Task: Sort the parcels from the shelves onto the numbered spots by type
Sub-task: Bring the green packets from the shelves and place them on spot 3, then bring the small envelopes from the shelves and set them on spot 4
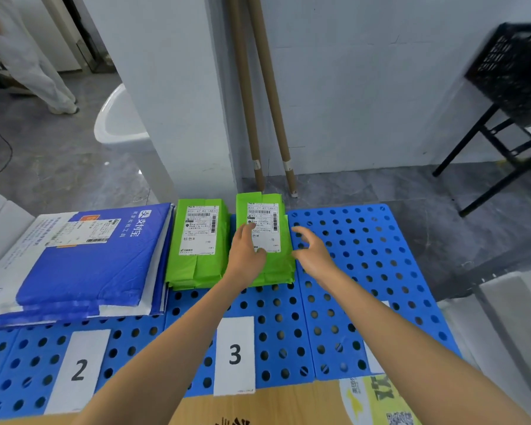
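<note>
- The right-hand green parcel (265,240) is lying flat on the blue perforated board (365,271), straight beyond the card marked 3 (235,355) and just beside a second green parcel (198,240) on that card's far left side.
- The left hand (246,252) is resting palm-down on the parcel's white label, fingers spread and flat, pressing and not clasping.
- The right hand (311,251) is hovering at the parcel's right edge, its grip open and holding nothing; I cannot tell whether the fingertips are touching the wrap.
- The green wrap is looking like thin, creased plastic film over a soft, layered stack, so it is probably light, yielding and a little slick.
- Taking hold at the two long sides, with thumbs on top, is likely the safest way; pinching the loose film alone is risking a slip or tear.
- The blue mailers (83,259) are lying beyond the card marked 2 (79,371), left of the 3 card.
</note>
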